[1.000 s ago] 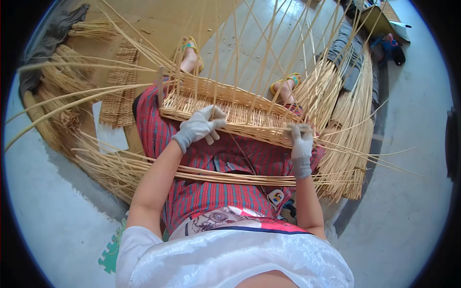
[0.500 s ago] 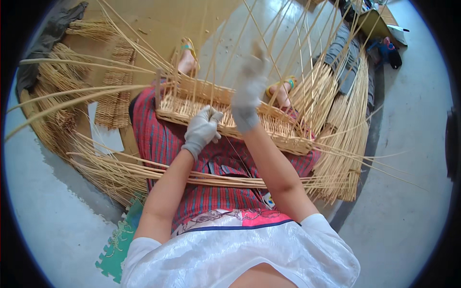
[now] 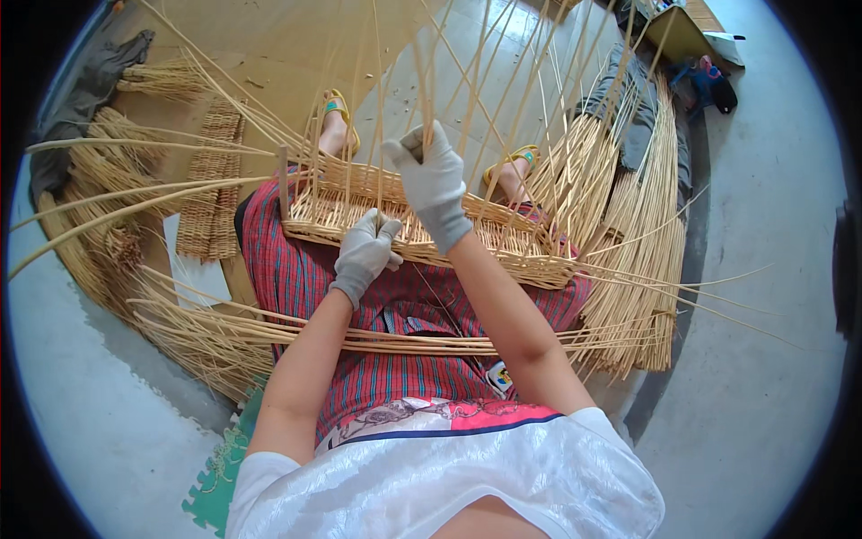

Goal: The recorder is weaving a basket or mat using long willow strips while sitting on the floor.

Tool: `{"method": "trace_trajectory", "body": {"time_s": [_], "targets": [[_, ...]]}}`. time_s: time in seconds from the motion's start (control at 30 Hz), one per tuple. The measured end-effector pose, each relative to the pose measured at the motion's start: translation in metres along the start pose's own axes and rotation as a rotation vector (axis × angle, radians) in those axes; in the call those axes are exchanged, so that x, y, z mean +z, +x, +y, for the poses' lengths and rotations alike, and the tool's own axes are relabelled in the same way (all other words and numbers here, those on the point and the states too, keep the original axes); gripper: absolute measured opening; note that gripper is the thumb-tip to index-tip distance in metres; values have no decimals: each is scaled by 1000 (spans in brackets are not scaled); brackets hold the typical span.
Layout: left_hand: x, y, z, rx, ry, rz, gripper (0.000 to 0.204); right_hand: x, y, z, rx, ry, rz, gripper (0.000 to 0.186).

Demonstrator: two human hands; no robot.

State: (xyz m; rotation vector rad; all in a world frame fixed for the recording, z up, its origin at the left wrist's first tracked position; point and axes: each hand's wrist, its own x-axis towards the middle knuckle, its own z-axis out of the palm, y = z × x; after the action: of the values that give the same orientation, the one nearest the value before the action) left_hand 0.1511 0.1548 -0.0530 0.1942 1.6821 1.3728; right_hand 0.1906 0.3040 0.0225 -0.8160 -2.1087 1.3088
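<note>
Right hand [image 3: 433,180]: gloved, raised above the middle of the work, my fingers curled and closed around a pale rod [image 3: 426,90] that runs up from the fist. It is blurred toward its top; I cannot tell if a second one is caught in the same grip.

Left hand [image 3: 366,256]: gloved, lower down, thumb and forefinger pressed together on the near edge of the basket [image 3: 539,267], at the foot of an upright stake. My fingers hide just what is pinched there.

The basket lies across my lap on red striped cloth [image 3: 269,269], long and shallow, tilted slightly down toward my right.

Progress, judged from how it stands: base woven over its visible length; low walls woven along both long sides. Not done: the upright stakes [image 3: 379,171] stand tall and loose above the weave, none visibly trimmed, and I see no finished border. Thick rods [image 3: 135,199] stick out past the left end, also uncut. I would call the body well formed, the upper edge open.

Stock around me: long rods [image 3: 422,343] across my lap, nearer my waist; large bundles [image 3: 642,242] at right; flat woven panels [image 3: 211,180] at left, well apart from the basket.
</note>
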Motion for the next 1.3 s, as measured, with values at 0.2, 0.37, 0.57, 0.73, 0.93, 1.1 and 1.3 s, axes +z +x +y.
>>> {"method": "trace_trajectory", "body": {"time_s": [0.2, 0.37, 0.57, 0.73, 0.93, 1.1, 1.3], "targets": [[1, 2, -5, -20, -4, 7, 27, -19, -10, 37, -335, 135, -16, 79], [-2, 5, -5, -60, -17, -20, 24, -24, 17, 52, -71, 148, -235, 80], [2, 4, -5, -2, -5, -4, 24, 14, 35, 10, 166, -9, 3, 33], [0, 2, -11, -9, 2, 15, 18, -13, -44, 17, -37, 680, 181, 27], [-13, 2, -11, 31, -42, -119, 13, -41, -139, 111, -84, 889, 275, 54], [1, 9, -6, 11, 32, 34, 47, -11, -150, 57, 73, 883, 507, 53], [1, -4, 23, 94, -87, 156, 31, -70, -132, 54, 174, 688, 295, 26]]}}
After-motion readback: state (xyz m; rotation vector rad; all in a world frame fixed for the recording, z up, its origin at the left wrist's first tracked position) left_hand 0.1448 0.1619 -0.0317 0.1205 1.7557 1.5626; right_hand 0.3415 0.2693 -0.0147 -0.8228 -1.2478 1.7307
